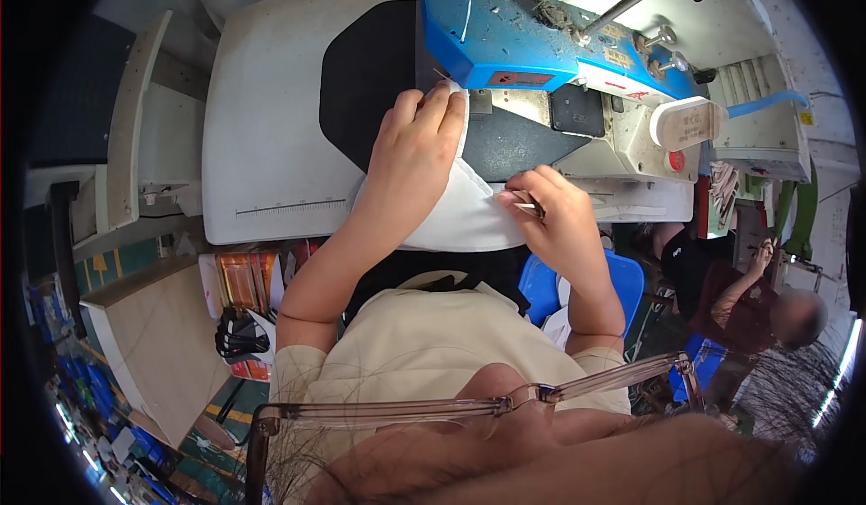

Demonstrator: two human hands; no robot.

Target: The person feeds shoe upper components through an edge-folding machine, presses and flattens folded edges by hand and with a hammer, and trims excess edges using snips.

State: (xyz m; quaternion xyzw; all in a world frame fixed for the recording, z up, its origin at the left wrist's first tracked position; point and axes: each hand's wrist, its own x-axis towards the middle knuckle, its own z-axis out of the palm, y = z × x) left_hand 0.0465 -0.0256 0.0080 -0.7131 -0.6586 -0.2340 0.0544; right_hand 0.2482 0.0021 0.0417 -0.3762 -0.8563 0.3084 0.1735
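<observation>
A piece of white fabric (460, 212) lies over the front edge of the machine table and hangs toward my lap. My left hand (419, 135) presses its fingers together on the fabric's upper edge, right beside the blue head of the sewing machine (496, 41). The needle area is hidden behind the fingertips and the machine head. Farther right, my right hand (552, 206) is closed at the fabric's right edge. A small slim tool (529, 206), pale with a dark part, sticks out between its fingers; its kind is unclear.
The pale machine table (271, 126) has a dark plate (361, 81) and a printed ruler. A black phone-like slab (577, 110) lies by the machine. Below right is a blue plastic bin (622, 280) with white pieces. Another person (735, 298) sits at far right.
</observation>
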